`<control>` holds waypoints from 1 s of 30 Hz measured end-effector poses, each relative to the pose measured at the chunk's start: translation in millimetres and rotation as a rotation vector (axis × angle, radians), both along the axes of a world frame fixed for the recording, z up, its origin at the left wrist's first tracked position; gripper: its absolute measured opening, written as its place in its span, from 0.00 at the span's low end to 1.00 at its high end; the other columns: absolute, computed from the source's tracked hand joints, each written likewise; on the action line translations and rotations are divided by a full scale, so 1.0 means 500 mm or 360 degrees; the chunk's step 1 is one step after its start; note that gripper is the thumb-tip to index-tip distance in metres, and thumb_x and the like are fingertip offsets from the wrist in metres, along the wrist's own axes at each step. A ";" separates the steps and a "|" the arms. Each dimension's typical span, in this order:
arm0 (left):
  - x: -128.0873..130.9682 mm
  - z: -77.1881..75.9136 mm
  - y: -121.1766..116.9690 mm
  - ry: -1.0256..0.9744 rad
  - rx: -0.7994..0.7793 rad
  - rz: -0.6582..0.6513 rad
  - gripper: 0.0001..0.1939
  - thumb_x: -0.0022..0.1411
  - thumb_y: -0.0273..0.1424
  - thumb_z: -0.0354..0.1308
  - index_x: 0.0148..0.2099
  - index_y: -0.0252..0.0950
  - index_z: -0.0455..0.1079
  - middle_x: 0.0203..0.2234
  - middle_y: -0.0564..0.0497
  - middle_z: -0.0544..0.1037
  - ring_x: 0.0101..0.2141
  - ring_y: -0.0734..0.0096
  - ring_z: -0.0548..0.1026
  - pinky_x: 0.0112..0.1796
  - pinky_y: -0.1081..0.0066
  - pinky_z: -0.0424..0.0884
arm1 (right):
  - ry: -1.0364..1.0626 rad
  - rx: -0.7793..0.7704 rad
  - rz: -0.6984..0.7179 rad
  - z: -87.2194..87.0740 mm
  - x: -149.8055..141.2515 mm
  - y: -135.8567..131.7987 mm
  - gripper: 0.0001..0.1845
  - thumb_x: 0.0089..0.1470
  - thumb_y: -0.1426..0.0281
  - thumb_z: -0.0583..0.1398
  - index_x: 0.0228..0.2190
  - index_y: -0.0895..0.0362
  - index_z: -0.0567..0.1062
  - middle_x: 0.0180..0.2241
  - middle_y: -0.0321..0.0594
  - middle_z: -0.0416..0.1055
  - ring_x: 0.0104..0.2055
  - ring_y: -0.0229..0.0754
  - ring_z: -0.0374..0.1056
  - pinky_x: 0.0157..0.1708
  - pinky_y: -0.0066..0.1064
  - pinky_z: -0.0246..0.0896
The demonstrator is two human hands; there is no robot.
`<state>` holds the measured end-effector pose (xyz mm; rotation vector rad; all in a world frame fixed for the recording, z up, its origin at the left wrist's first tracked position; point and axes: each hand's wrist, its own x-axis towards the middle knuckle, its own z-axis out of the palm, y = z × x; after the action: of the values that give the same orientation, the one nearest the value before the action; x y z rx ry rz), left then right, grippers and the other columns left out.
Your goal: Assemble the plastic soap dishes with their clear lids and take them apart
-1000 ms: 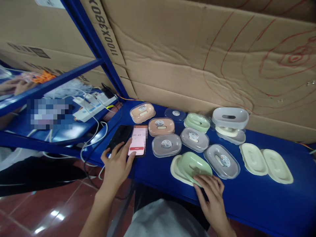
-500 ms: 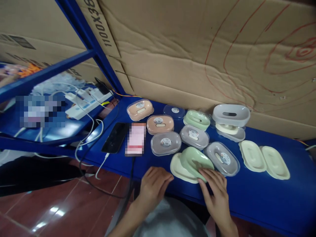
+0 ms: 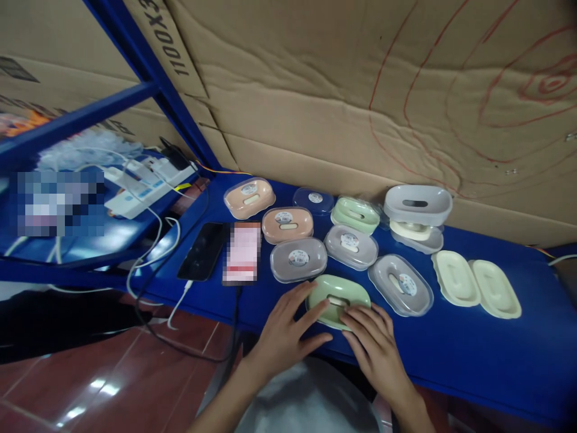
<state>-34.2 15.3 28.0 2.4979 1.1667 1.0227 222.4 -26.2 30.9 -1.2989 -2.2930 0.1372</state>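
Observation:
A green soap dish (image 3: 345,285) with a slot in its middle sits level at the front of the blue table, over the cream tray, which it now hides. My left hand (image 3: 293,328) reaches over the dish's left end, fingers spread and fingertips at its rim and inner floor. On the right end, my right hand (image 3: 372,337) grips the dish, fingers over the rim and thumb at the near side. Just behind lie grey soap dishes (image 3: 297,260) under clear lids with round labels. Two cream trays (image 3: 496,288) lie side by side to the right.
Peach lidded dishes (image 3: 287,225), a green lidded dish (image 3: 356,215) and a clear lid (image 3: 313,201) lie farther back. A grey dish (image 3: 419,204) tops a stack by the cardboard wall (image 3: 293,90). Two phones (image 3: 202,249) with cables lie left, near a power strip (image 3: 148,189).
The green dish has gone from tilted to level, over the cream tray. My left hand has moved right onto it and spread its fingers. The view has shifted slightly.

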 end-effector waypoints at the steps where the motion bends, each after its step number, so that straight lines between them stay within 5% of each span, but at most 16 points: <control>1: 0.001 -0.003 0.004 0.0071 -0.0007 -0.0044 0.26 0.73 0.44 0.62 0.67 0.40 0.69 0.66 0.37 0.72 0.67 0.47 0.69 0.59 0.50 0.75 | -0.0019 0.0001 0.0008 0.000 -0.001 0.002 0.18 0.72 0.71 0.60 0.60 0.50 0.74 0.57 0.38 0.79 0.61 0.45 0.73 0.69 0.46 0.54; 8: -0.001 -0.020 0.011 0.0240 0.0006 -0.0160 0.17 0.75 0.30 0.61 0.63 0.37 0.73 0.65 0.42 0.75 0.70 0.48 0.66 0.62 0.50 0.74 | -0.0203 0.0011 0.0076 -0.001 0.005 0.004 0.21 0.72 0.73 0.58 0.62 0.50 0.74 0.63 0.38 0.75 0.66 0.46 0.69 0.70 0.47 0.56; 12: -0.001 -0.022 0.012 0.0185 -0.0057 -0.0168 0.17 0.74 0.32 0.62 0.63 0.38 0.73 0.65 0.41 0.74 0.69 0.48 0.66 0.60 0.50 0.76 | -0.0113 0.0131 0.0097 0.053 0.060 0.050 0.23 0.71 0.72 0.60 0.64 0.54 0.71 0.63 0.43 0.75 0.67 0.47 0.68 0.69 0.47 0.59; 16: -0.002 -0.021 0.012 0.0081 -0.0104 -0.0162 0.16 0.73 0.32 0.63 0.61 0.39 0.73 0.64 0.40 0.75 0.68 0.48 0.68 0.60 0.49 0.76 | -0.0115 0.0235 -0.0011 0.134 0.102 0.178 0.22 0.70 0.77 0.58 0.62 0.54 0.74 0.60 0.44 0.77 0.64 0.50 0.71 0.66 0.50 0.63; 19: -0.002 -0.018 0.012 -0.0019 -0.0119 -0.0140 0.15 0.72 0.32 0.64 0.59 0.39 0.74 0.62 0.41 0.76 0.66 0.50 0.70 0.60 0.49 0.76 | -0.0180 0.0105 0.0121 0.162 0.065 0.312 0.19 0.73 0.75 0.53 0.59 0.56 0.77 0.57 0.44 0.79 0.59 0.47 0.75 0.62 0.45 0.68; 25: -0.001 -0.017 0.008 -0.0138 -0.0167 -0.0110 0.14 0.70 0.32 0.66 0.57 0.41 0.75 0.61 0.42 0.76 0.66 0.51 0.70 0.61 0.48 0.74 | -0.0375 -0.0065 0.0191 0.107 -0.110 0.552 0.22 0.73 0.63 0.58 0.61 0.61 0.73 0.62 0.51 0.72 0.63 0.51 0.71 0.63 0.50 0.66; 30: -0.007 -0.021 0.005 -0.0198 -0.0204 -0.0129 0.15 0.69 0.31 0.67 0.57 0.41 0.76 0.60 0.43 0.76 0.66 0.52 0.70 0.62 0.50 0.75 | -0.0401 -0.0145 0.0016 0.068 -0.171 0.628 0.25 0.69 0.60 0.64 0.61 0.59 0.73 0.61 0.51 0.73 0.58 0.49 0.74 0.59 0.49 0.71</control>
<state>-37.7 18.0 17.5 2.3276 1.0514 1.0313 137.1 287.6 65.0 -1.4207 -2.5305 0.0862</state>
